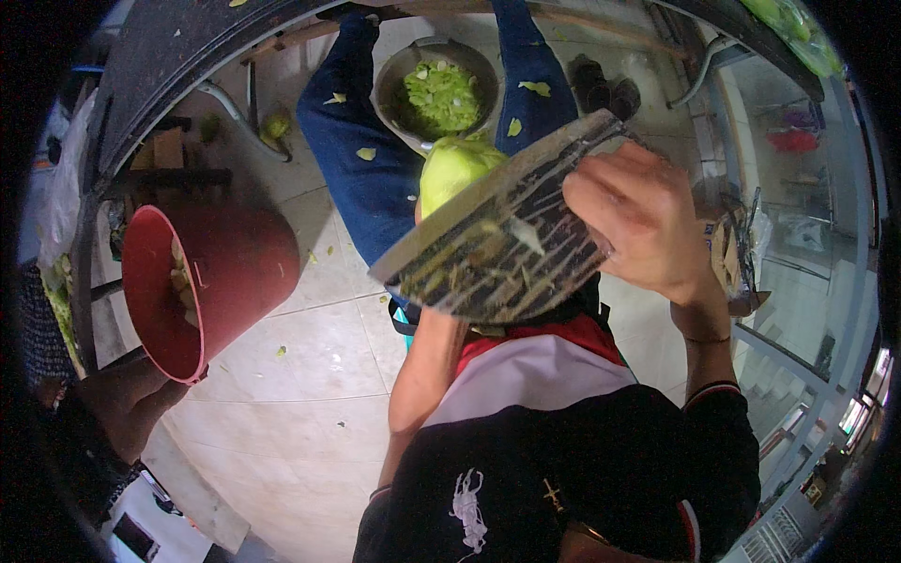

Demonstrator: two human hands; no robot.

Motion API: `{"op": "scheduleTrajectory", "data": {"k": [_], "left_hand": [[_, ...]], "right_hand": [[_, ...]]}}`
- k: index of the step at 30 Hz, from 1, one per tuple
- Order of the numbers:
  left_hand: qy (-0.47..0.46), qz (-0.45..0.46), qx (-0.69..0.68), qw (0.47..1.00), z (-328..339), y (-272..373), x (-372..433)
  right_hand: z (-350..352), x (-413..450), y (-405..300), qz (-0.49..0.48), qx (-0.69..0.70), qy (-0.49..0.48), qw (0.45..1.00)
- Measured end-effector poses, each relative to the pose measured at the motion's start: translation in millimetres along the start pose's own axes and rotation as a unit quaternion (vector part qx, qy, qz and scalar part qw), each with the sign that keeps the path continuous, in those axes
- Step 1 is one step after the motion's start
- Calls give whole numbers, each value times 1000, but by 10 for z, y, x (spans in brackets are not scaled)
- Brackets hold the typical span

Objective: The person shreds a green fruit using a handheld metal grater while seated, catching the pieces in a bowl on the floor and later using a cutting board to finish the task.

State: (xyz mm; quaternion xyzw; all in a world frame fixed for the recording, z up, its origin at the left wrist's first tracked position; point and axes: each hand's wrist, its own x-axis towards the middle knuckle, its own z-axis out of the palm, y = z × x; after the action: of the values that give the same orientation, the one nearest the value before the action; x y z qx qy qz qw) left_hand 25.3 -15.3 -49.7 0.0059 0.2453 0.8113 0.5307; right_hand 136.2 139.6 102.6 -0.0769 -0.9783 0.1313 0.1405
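Observation:
My right hand [637,218] is closed around the grip of a large broad-bladed knife [493,246], its flat face streaked with wet green scraps. The blade hides most of my left hand [418,211]; a sliver of finger shows against a peeled pale-green fruit [454,172], which it holds behind the blade. Just beyond the fruit, between the blue trouser legs, a round metal bowl [388,95] stands on the floor. Light-green cut pieces [443,98] are heaped in it. Whether the edge touches the fruit cannot be told.
At left, another person's hand [193,373] is at the rim of a tilted red bucket [246,260] with pale pieces inside. A dark table frame [162,91] arches overhead. Green scraps dot the trousers and tiled floor [317,359]. Dark shoes [605,91] lie beyond the right leg.

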Motion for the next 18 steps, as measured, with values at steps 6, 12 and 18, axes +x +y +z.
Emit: {"op": "scheduleTrajectory", "data": {"k": [6,12,18], "left_hand": [[-14,10,-11,1000,87,80,31],[-20,16,-20,999,102,87,22],[-23,23,-23,999,120,114,36]], "right_hand": [[37,8,31,-42,-3,24,999],[28,-3,63,-43,22,16,999],[-28,-24,-3,-46,-12,10,999]]}}
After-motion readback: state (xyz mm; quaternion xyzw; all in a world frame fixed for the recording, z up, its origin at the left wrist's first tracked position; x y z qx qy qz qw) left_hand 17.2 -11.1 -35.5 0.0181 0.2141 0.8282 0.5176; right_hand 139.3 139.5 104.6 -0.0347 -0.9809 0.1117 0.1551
